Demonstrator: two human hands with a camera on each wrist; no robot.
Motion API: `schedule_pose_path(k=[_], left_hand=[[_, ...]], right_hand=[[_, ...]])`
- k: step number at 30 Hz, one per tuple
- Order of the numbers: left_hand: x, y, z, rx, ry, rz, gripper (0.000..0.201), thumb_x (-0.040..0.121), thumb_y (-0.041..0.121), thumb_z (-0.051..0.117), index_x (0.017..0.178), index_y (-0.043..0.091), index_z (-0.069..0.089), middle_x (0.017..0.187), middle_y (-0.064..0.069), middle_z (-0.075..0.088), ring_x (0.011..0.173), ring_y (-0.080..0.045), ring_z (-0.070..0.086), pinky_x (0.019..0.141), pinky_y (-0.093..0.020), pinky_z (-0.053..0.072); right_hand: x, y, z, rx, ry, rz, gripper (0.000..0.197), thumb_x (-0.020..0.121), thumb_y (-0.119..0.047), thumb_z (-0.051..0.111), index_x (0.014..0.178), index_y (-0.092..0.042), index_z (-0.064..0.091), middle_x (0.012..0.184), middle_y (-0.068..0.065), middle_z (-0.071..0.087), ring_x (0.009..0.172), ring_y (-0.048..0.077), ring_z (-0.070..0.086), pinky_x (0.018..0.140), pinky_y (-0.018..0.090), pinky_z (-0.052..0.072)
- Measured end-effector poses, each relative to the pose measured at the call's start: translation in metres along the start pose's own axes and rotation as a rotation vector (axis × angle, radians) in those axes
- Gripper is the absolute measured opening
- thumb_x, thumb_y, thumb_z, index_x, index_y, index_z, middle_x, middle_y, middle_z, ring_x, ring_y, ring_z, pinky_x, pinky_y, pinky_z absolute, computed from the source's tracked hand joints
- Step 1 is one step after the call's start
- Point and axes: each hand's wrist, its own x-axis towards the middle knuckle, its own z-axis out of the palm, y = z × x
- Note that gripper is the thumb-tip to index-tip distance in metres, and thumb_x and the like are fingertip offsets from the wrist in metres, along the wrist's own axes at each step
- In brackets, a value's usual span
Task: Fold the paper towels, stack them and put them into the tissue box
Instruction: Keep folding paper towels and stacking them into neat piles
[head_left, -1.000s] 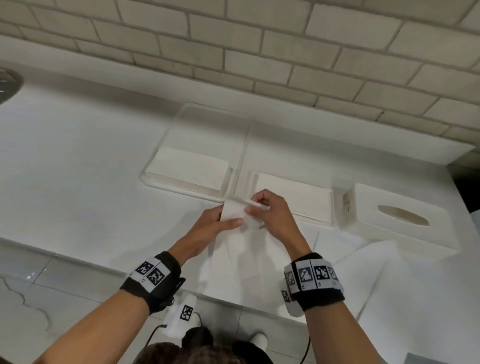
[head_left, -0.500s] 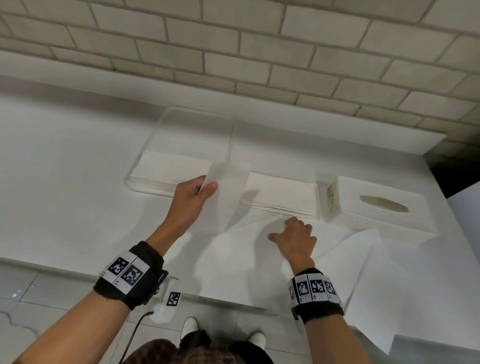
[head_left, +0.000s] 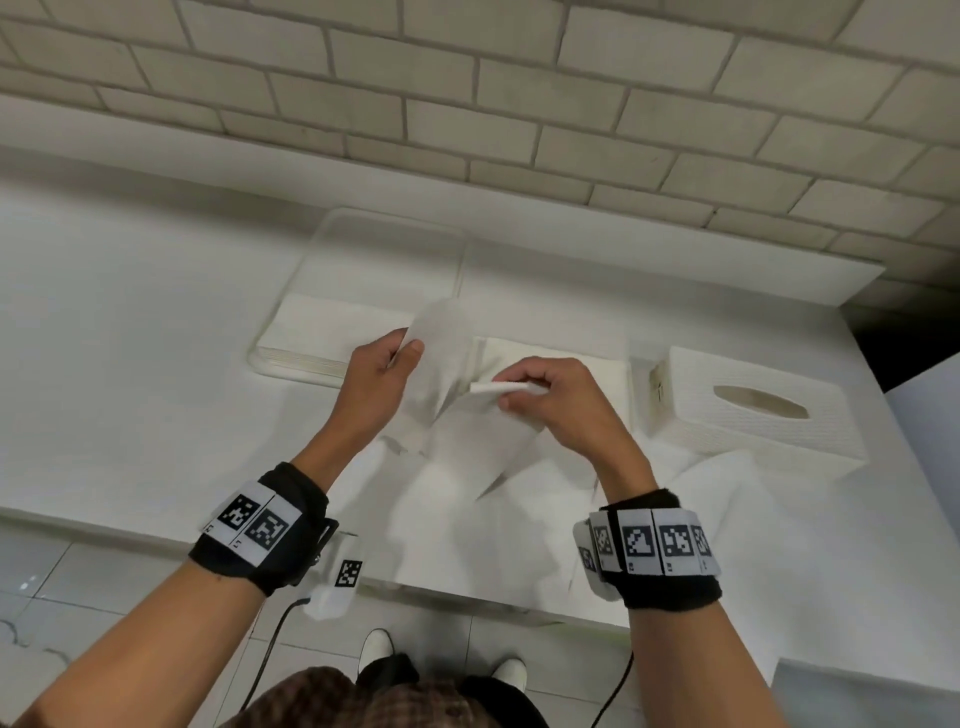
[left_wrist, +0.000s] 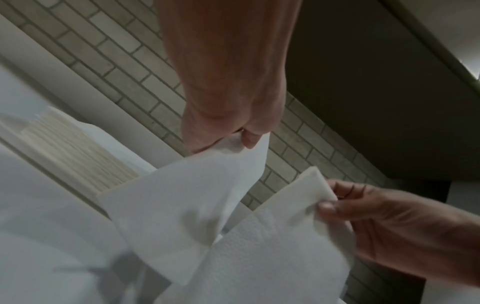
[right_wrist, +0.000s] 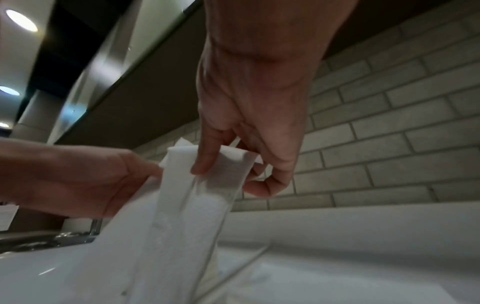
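Observation:
A white paper towel (head_left: 441, 374) hangs lifted over the counter's front. My left hand (head_left: 410, 351) pinches its upper left corner between thumb and fingers. To the right, my right hand (head_left: 511, 392) pinches a folded-over edge of the towel (head_left: 491, 387). The left wrist view shows my left hand (left_wrist: 242, 142) pinching the sheet (left_wrist: 182, 195). In the right wrist view my right hand (right_wrist: 221, 174) pinches the folded band (right_wrist: 228, 164). The white tissue box (head_left: 753, 415), with an oval slot on top, stands at the right.
A clear tray (head_left: 384, 260) holds a stack of folded towels (head_left: 317, 332) at the left. A second folded stack (head_left: 587, 366) lies behind my right hand. Loose unfolded sheets (head_left: 519, 530) cover the counter's front edge. A brick wall stands behind.
Half a second ago my right hand lay flat on the sheets on the counter. It has since risen and pinched the towel's folded edge. My left hand kept its corner raised.

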Motion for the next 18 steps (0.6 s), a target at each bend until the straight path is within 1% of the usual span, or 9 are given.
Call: schedule_pose_path(k=[2,6,8,10,11,12,14,16,18], left_hand=[[0.001,0.0,0.003,0.019,-0.041,-0.017,0.033,0.098,0.021,0.051,0.088,-0.011,0.054,0.078,-0.01,0.049,0.073,-0.019,0.046,0.07,-0.032,0.037],[0.003,-0.003,0.001,0.022,-0.043,-0.032,0.037,0.098,0.021,0.051,0.084,-0.013,0.05,0.076,-0.006,0.043,0.071,-0.019,0.038,0.068,-0.03,0.031],[0.007,-0.004,-0.002,0.008,-0.042,-0.044,0.036,0.097,0.022,0.051,0.081,-0.01,0.051,0.073,-0.003,0.046,0.069,-0.015,0.041,0.067,-0.027,0.033],[0.006,-0.002,-0.001,0.019,-0.057,-0.057,0.033,0.098,0.018,0.051,0.069,0.002,0.053,0.061,0.011,0.049,0.058,-0.004,0.044,0.06,-0.018,0.036],[0.004,-0.001,0.001,0.029,-0.076,-0.065,0.031,0.098,0.017,0.051,0.068,0.007,0.054,0.059,0.014,0.049,0.056,-0.002,0.044,0.058,-0.017,0.036],[0.002,0.0,0.003,0.026,-0.1,-0.077,0.029,0.098,0.017,0.052,0.071,0.007,0.057,0.064,0.01,0.052,0.06,-0.005,0.047,0.06,-0.019,0.037],[-0.002,0.0,0.006,-0.054,-0.166,-0.134,0.024,0.098,0.019,0.052,0.085,0.005,0.067,0.08,-0.002,0.063,0.075,-0.013,0.058,0.068,-0.022,0.043],[-0.008,0.001,0.009,-0.224,-0.271,-0.24,0.029,0.099,0.029,0.05,0.104,0.011,0.072,0.101,-0.006,0.073,0.094,-0.018,0.069,0.081,-0.026,0.051],[-0.011,-0.001,0.014,-0.325,-0.352,-0.303,0.037,0.096,0.041,0.049,0.115,0.017,0.07,0.113,-0.007,0.073,0.103,-0.02,0.07,0.089,-0.033,0.053]], right_hand=[[-0.002,-0.015,-0.006,-0.003,-0.065,-0.008,0.019,0.077,-0.003,0.074,0.083,-0.021,0.076,0.081,-0.004,0.07,0.076,0.007,0.06,0.072,0.018,0.046],[-0.009,-0.036,-0.02,-0.002,-0.157,-0.016,0.018,0.076,-0.003,0.076,0.084,-0.02,0.076,0.083,0.001,0.071,0.077,0.01,0.061,0.074,0.027,0.045],[-0.012,-0.043,-0.025,0.013,-0.184,-0.015,0.019,0.076,-0.003,0.076,0.085,-0.02,0.076,0.086,0.005,0.071,0.079,0.012,0.061,0.075,0.029,0.046],[-0.013,-0.047,-0.027,0.032,-0.196,-0.017,0.019,0.076,-0.004,0.076,0.086,-0.021,0.075,0.09,0.01,0.072,0.08,0.014,0.062,0.076,0.03,0.048],[-0.013,-0.047,-0.026,0.029,-0.185,-0.018,0.02,0.077,-0.005,0.076,0.085,-0.022,0.075,0.091,0.01,0.072,0.081,0.014,0.062,0.075,0.03,0.048],[-0.01,-0.046,-0.023,0.013,-0.161,-0.018,0.02,0.077,-0.005,0.076,0.085,-0.024,0.074,0.091,0.009,0.072,0.08,0.014,0.062,0.074,0.03,0.048],[-0.003,-0.04,-0.016,-0.026,-0.09,-0.014,0.021,0.077,-0.005,0.075,0.085,-0.024,0.074,0.087,0.005,0.071,0.078,0.014,0.062,0.072,0.031,0.049],[0.004,-0.032,-0.007,-0.056,-0.019,-0.006,0.021,0.076,-0.004,0.073,0.088,-0.022,0.073,0.087,0.0,0.07,0.078,0.014,0.063,0.074,0.033,0.052],[0.011,-0.023,0.0,-0.088,0.032,0.006,0.022,0.077,-0.005,0.071,0.094,-0.019,0.073,0.094,0.0,0.071,0.085,0.017,0.066,0.079,0.035,0.054]])
